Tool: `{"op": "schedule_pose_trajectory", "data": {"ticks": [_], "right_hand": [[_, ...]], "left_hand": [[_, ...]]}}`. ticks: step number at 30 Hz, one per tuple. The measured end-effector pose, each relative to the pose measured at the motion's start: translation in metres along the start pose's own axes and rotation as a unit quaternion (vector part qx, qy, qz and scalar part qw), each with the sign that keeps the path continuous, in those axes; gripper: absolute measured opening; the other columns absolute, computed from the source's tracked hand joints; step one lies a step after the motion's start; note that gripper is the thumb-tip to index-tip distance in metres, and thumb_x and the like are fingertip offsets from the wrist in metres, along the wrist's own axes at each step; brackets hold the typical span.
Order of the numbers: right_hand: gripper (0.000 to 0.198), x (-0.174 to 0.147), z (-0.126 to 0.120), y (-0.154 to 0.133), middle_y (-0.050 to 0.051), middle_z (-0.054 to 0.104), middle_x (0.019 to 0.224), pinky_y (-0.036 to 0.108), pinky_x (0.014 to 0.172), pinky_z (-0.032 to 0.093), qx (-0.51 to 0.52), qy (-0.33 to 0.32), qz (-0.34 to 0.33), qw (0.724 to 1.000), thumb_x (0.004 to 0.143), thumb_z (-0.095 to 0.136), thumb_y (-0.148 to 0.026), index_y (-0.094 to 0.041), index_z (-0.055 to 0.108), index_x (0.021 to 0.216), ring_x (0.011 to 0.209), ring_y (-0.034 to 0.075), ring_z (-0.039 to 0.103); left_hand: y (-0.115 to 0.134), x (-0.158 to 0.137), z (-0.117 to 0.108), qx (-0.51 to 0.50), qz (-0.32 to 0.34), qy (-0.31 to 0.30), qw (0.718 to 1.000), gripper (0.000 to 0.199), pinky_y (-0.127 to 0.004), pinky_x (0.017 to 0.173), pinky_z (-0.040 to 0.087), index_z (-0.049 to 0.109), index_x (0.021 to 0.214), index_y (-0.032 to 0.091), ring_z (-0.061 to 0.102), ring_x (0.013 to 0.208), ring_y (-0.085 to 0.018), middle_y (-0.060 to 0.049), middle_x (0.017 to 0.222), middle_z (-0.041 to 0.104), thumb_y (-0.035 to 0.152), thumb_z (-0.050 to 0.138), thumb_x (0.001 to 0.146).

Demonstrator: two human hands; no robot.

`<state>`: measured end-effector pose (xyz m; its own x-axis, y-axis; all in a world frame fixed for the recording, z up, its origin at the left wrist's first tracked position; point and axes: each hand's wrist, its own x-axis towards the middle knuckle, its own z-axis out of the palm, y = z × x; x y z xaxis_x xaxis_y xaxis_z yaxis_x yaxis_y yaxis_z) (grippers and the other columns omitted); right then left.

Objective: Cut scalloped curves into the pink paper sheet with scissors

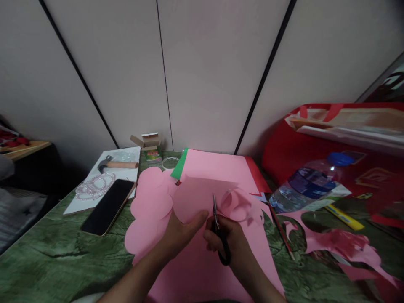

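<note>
My right hand [232, 235] is closed around a pair of scissors [224, 248] with black handles, its blades pointing away from me. In my left hand [181, 233] is the near edge of a rounded pink paper piece [197, 195], thumb on top and the other fingers hidden beneath. The blades lie at the right side of this piece, where a curled pink paper strip [238, 204] hangs off. Underneath lies a large pink sheet [202, 273]. Several scalloped pink paper cutouts [147, 206] overlap just left of my left hand.
A phone [109, 206], a hammer [121, 165] and a beaded ornament [94, 187] lie at left. Behind is a small open box [153, 153]. Rightward are a pencil [280, 231], a water bottle [304, 187], a yellow cutter [344, 216], pink scraps [344, 242] and a red bag [284, 143].
</note>
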<state>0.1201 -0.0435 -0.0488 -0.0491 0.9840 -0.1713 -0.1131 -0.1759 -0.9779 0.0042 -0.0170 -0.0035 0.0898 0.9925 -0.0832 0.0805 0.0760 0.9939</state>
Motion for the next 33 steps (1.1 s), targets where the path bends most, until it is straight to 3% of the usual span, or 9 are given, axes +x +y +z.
{"op": "schedule_pose_trajectory", "data": {"ticks": [4, 11, 18, 25, 29, 33], "right_hand": [[0.022, 0.0, 0.0, -0.002, -0.007, 0.044, 0.043, 0.021, 0.041, 0.032, -0.002, 0.0, 0.005, 1.0, 0.06, 0.066, -0.03, -0.016, 0.049, 0.059, 0.04, 0.008, 0.042], [0.021, -0.002, -0.001, -0.003, -0.007, 0.043, 0.043, 0.02, 0.042, 0.034, -0.003, -0.013, -0.003, 1.0, 0.063, 0.064, -0.03, -0.016, 0.049, 0.059, 0.04, 0.008, 0.043], [0.018, -0.003, 0.0, 0.002, -0.007, 0.044, 0.043, 0.02, 0.041, 0.033, 0.014, -0.004, 0.002, 1.0, 0.063, 0.063, -0.027, -0.015, 0.05, 0.061, 0.039, 0.007, 0.043], [0.019, -0.008, 0.01, -0.002, -0.006, 0.044, 0.046, 0.021, 0.044, 0.032, 0.035, -0.02, 0.023, 0.999, 0.063, 0.063, -0.028, -0.015, 0.05, 0.062, 0.042, 0.008, 0.043], [0.019, -0.005, 0.008, -0.002, -0.005, 0.045, 0.052, 0.021, 0.046, 0.03, 0.013, -0.011, 0.01, 1.0, 0.061, 0.066, -0.026, -0.014, 0.052, 0.069, 0.048, 0.008, 0.04], [0.022, -0.003, 0.003, -0.002, -0.006, 0.042, 0.052, 0.021, 0.046, 0.028, -0.009, -0.011, -0.016, 1.0, 0.058, 0.068, -0.023, -0.015, 0.048, 0.063, 0.049, 0.008, 0.037]], "left_hand": [[-0.001, 0.001, -0.003, 0.015, -0.003, 0.009, 1.0, 0.01, -0.031, 0.065, 0.05, 0.058, 0.069, 0.016, 0.062, 0.074, -0.02, -0.005, 0.076, 0.067, 0.024, 0.059, 0.065], [-0.01, 0.003, -0.004, 0.028, 0.009, 0.02, 0.999, 0.013, -0.034, 0.069, 0.048, 0.058, 0.069, 0.015, 0.06, 0.077, -0.021, -0.004, 0.065, 0.063, 0.027, 0.06, 0.065], [-0.02, 0.008, -0.006, 0.032, 0.033, 0.036, 0.998, 0.02, -0.025, 0.05, 0.044, 0.052, 0.056, 0.017, 0.053, 0.054, -0.014, 0.002, 0.051, 0.052, 0.031, 0.059, 0.067], [-0.015, 0.002, -0.001, 0.03, -0.002, 0.087, 0.996, 0.025, -0.029, 0.059, 0.049, 0.054, 0.054, 0.015, 0.06, 0.064, -0.018, -0.005, 0.064, 0.064, 0.036, 0.062, 0.064], [-0.014, 0.0, 0.001, 0.017, 0.002, 0.066, 0.998, 0.022, -0.031, 0.066, 0.051, 0.061, 0.073, 0.014, 0.063, 0.075, -0.02, -0.007, 0.078, 0.068, 0.034, 0.062, 0.065], [-0.015, 0.0, 0.002, 0.012, -0.003, 0.031, 0.999, 0.025, -0.031, 0.07, 0.051, 0.062, 0.083, 0.013, 0.063, 0.08, -0.021, -0.008, 0.084, 0.069, 0.03, 0.062, 0.065]]}}
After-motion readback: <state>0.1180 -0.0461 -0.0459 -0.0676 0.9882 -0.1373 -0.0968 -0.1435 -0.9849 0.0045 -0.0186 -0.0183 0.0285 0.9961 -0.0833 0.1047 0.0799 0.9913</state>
